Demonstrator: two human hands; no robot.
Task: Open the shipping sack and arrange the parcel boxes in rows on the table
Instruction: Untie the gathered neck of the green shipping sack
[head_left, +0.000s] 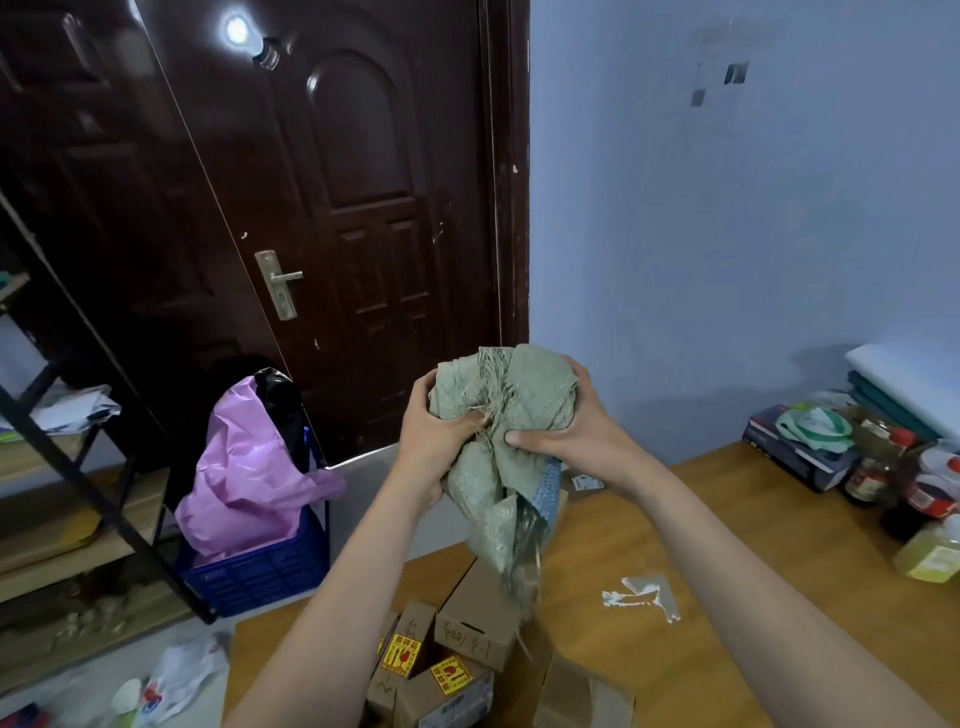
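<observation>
Green woven shipping sack (506, 410) bunched into wad, held in air above wooden table (675, 545). Left hand (434, 441) grips sack's left side, fingers curled into fabric; right hand (566, 431) clamps right side, thumb pressed on front. Frayed tail of sack hangs down between forearms, above parcel boxes (447, 660) clustered unevenly at table's near-left edge. Bare tabletop right of boxes, bar torn tape scrap (644, 597). Bottles (930, 499) crowd far-right edge. Blue crate (260, 566) on floor beyond left edge.
</observation>
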